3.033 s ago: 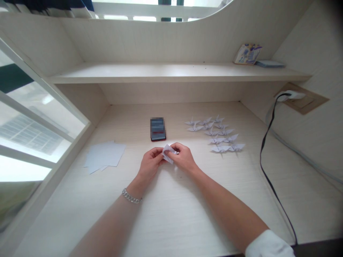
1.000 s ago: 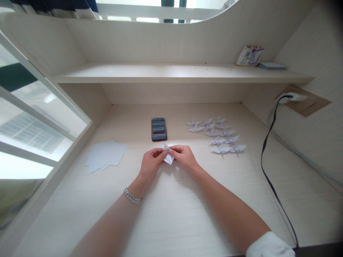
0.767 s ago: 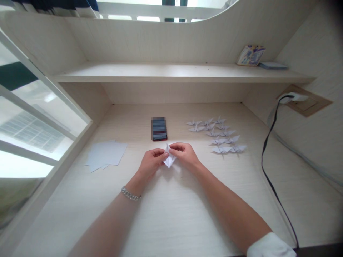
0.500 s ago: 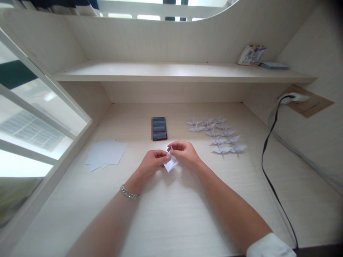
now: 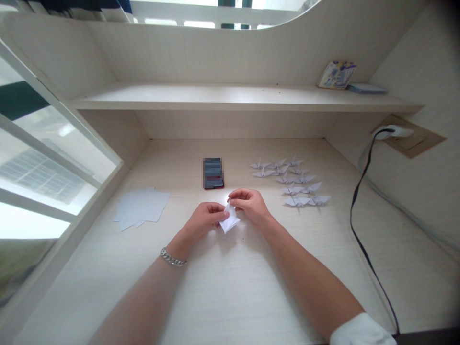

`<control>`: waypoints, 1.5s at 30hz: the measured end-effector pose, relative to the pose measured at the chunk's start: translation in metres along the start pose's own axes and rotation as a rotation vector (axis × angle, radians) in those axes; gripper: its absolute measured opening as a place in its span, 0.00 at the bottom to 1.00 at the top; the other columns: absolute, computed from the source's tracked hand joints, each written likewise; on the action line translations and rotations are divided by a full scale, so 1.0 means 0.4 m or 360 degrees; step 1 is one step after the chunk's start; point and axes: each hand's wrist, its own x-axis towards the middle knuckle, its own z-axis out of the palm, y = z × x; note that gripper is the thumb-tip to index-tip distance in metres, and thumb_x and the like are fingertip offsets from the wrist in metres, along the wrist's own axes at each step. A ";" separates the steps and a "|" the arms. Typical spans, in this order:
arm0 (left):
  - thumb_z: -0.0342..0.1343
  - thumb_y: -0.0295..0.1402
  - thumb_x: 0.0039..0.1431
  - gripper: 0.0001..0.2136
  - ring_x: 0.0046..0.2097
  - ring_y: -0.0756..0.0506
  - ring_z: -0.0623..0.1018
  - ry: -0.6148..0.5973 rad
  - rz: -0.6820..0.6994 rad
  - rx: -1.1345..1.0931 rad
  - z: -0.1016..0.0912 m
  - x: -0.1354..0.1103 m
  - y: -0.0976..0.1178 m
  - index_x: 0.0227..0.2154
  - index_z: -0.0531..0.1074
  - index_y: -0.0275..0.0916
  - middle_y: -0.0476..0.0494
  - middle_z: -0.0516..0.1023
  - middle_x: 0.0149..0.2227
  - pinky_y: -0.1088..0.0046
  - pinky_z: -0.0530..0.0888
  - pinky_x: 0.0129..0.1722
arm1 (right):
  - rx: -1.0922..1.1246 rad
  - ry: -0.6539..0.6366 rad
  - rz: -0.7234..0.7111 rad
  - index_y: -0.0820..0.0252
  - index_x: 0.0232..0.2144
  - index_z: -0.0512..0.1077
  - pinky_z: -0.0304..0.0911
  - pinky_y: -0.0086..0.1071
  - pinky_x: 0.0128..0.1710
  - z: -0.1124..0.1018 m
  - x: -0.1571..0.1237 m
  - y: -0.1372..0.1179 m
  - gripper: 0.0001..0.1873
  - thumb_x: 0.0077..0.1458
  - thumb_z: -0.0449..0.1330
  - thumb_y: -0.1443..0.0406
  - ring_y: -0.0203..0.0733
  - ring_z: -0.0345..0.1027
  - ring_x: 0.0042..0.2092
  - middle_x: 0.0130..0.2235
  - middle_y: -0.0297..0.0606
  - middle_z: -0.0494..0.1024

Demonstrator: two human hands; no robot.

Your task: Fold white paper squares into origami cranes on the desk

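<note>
A partly folded white origami paper (image 5: 230,223) is held between both hands over the middle of the desk. My left hand (image 5: 205,218) pinches its left side, thumb on top. At the upper tip, the thumb and fingers of my right hand (image 5: 250,203) are closed on a pointed flap. To the right, several finished white paper cranes (image 5: 296,189) stand in uneven rows. A loose stack of white paper sheets (image 5: 143,206) lies on the left.
Beyond the hands lies a dark phone-like device (image 5: 213,173), its face pixelated. A black cable (image 5: 354,211) runs from the wall socket (image 5: 411,139) down the right side. On the shelf (image 5: 201,96) sit a small patterned packet (image 5: 337,74) and a flat bluish item (image 5: 366,88).
The right fingers have shifted slightly on the upper flap of the paper, which is turned a little and shows a broader face. The left hand keeps its hold.
</note>
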 end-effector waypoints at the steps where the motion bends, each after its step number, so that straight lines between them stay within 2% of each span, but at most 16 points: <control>1: 0.62 0.34 0.47 0.09 0.25 0.52 0.69 0.0006 0.0001 -0.0005 0.001 0.000 0.000 0.26 0.74 0.32 0.47 0.71 0.23 0.76 0.62 0.25 | 0.0002 0.0009 -0.0004 0.61 0.27 0.76 0.62 0.28 0.27 0.001 0.000 0.001 0.09 0.36 0.64 0.66 0.37 0.68 0.30 0.28 0.37 0.77; 7: 0.62 0.34 0.45 0.09 0.25 0.52 0.69 0.0042 -0.0010 -0.0054 0.000 -0.001 0.000 0.25 0.74 0.32 0.47 0.71 0.24 0.76 0.63 0.25 | 0.0049 -0.0025 -0.0009 0.60 0.28 0.76 0.63 0.28 0.27 -0.004 0.001 0.001 0.11 0.37 0.64 0.64 0.38 0.69 0.32 0.32 0.38 0.78; 13: 0.62 0.34 0.45 0.09 0.24 0.52 0.69 0.0039 -0.0011 -0.0060 0.001 -0.001 0.002 0.25 0.74 0.32 0.46 0.72 0.23 0.76 0.62 0.25 | -0.0019 -0.0056 -0.0046 0.61 0.28 0.75 0.64 0.28 0.27 -0.008 0.005 0.003 0.10 0.37 0.64 0.66 0.38 0.69 0.31 0.30 0.38 0.78; 25: 0.62 0.35 0.44 0.09 0.23 0.51 0.69 0.0073 0.0014 0.0008 0.007 -0.001 0.002 0.25 0.74 0.32 0.47 0.72 0.22 0.75 0.62 0.24 | -0.0117 0.0122 -0.0085 0.61 0.26 0.76 0.63 0.29 0.26 0.002 0.002 0.004 0.09 0.37 0.63 0.65 0.40 0.70 0.31 0.28 0.38 0.78; 33: 0.63 0.35 0.44 0.10 0.24 0.51 0.69 0.0083 0.0025 -0.0063 0.004 0.000 -0.001 0.26 0.74 0.32 0.46 0.72 0.23 0.75 0.62 0.24 | 0.0086 -0.0044 -0.0027 0.61 0.30 0.75 0.63 0.28 0.25 -0.008 0.007 0.011 0.10 0.41 0.63 0.63 0.37 0.70 0.29 0.29 0.37 0.77; 40: 0.62 0.35 0.44 0.10 0.24 0.52 0.69 0.0085 0.0015 -0.0051 0.007 -0.001 0.001 0.26 0.74 0.32 0.46 0.72 0.23 0.75 0.63 0.24 | 0.0074 -0.0009 -0.0066 0.61 0.30 0.75 0.65 0.30 0.27 -0.004 0.007 0.016 0.12 0.40 0.64 0.62 0.38 0.70 0.30 0.29 0.38 0.78; 45: 0.61 0.35 0.45 0.09 0.23 0.52 0.67 0.0146 0.0050 -0.0022 0.012 0.001 0.003 0.25 0.74 0.32 0.47 0.71 0.22 0.76 0.61 0.23 | -0.0090 -0.0097 -0.0160 0.61 0.32 0.75 0.64 0.30 0.28 0.000 0.005 0.020 0.16 0.38 0.67 0.61 0.39 0.71 0.31 0.30 0.38 0.78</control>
